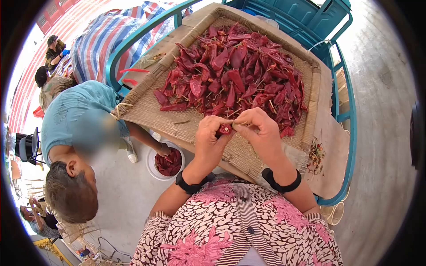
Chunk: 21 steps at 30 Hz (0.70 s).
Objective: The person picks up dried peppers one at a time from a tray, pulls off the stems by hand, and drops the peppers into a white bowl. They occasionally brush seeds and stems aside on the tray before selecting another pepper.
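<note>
Red pepper [226,129]: end toward camera, axis foreshortened; left grip [209,136] clasping, right grip [260,134] pinching stem [234,126].

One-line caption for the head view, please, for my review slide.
The left hand holds a red pepper, the right hand pinching close beside it, over a woven tray heaped with peppers.
</note>
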Tool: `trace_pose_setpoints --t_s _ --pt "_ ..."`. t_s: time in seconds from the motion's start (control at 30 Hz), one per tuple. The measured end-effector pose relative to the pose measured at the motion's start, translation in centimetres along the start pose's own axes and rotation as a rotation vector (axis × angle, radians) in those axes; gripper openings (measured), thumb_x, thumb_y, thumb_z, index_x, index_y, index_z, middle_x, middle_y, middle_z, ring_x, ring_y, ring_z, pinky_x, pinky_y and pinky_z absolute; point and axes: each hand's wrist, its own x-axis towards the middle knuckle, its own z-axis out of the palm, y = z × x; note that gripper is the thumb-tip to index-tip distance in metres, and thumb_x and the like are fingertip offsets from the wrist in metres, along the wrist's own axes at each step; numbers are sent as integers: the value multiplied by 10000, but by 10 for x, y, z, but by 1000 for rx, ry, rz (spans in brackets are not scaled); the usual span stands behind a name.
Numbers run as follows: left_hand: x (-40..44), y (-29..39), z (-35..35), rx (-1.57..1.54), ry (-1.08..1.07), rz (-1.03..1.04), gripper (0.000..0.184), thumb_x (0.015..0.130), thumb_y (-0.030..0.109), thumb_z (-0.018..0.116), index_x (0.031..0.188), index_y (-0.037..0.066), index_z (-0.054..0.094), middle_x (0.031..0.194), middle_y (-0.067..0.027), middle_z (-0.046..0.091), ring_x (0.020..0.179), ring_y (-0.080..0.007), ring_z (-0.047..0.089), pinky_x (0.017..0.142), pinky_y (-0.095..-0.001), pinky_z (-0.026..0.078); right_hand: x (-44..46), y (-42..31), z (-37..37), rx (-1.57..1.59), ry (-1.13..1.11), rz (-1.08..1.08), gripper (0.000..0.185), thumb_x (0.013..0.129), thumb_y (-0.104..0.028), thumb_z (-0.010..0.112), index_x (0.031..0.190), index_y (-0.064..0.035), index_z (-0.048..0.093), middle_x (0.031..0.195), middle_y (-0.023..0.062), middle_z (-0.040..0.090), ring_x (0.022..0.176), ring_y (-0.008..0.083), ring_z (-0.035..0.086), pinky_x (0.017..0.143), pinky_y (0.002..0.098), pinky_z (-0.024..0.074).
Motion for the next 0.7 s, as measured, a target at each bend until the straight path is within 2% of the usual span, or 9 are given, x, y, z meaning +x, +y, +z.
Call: trace_pose_setpoints --t_s 0.07,0.1,0.17,0.2,0.27,0.3,0.43,0.57,0.7 --pt "1 7 0 143 48 17 157 839 12 714 973 26 633 875 3 607 816 -51 529 673 -220 430 1 2 2 -288 66 -290 129 788 -34 709 905 -68 666 906 36 621 804 180 613 648 284 511" --pt "1 10 0 44 43 -176 155 837 32 721 961 27 628 867 -23 625 785 -86 553 659 -243 441 1 3 3 -433 98 -434 138 770 -26 709 891 -69 660 905 43 620 799 208 615 650 299 517" --pt "3 14 -1 -157 31 -561 162 832 72 733 937 29 617 852 -77 663 722 -158 602 630 -289 463 -3 1 5 -503 96 -507 146 750 -15 702 872 -70 643 905 44 624 802 243 612 658 322 523" --pt "4 13 -1 -256 43 -529 138 849 72 720 927 30 615 861 -62 668 724 -136 597 637 -276 466 -4 0 5 -538 98 -542 150 740 -10 698 862 -71 635 906 44 625 803 261 611 662 334 527" --pt "6 10 -2 -455 71 -461 95 881 71 694 908 33 612 880 -33 679 728 -93 587 650 -251 473 -5 5 3 -489 100 -376 188 736 -4 691 898 -75 629 931 51 629 847 267 610 689 344 529" --pt "6 11 -6 -423 14 -419 71 918 63 652 951 35 596 934 -12 670 786 -51 571 722 -213 473 -5 9 0 -464 101 -293 207 734 -1 687 916 -77 627 944 55 630 869 270 610 703 349 530" --pt "7 14 -8 -739 189 -445 166 949 45 593 1094 68 516 982 -41 629 886 -93 569 845 -253 457 -5 31 -15 -813 -50 -115 304 750 -39 683 1038 -84 597 995 67 610 995 259 578 805 410 518" --pt "-4 -3 -12 -881 359 -597 200 935 75 622 1103 73 514 869 -17 568 832 -145 586 797 -293 479 9 37 -7 -682 -34 92 225 812 -136 676 1021 -85 609 989 82 617 948 275 618 780 427 517" --pt "-7 -2 -18 -932 372 -729 199 914 77 644 1088 46 552 811 0 546 788 -121 577 769 -269 476 33 60 14 -756 -91 314 245 846 -294 673 975 -88 646 976 112 642 902 303 649 768 430 510"
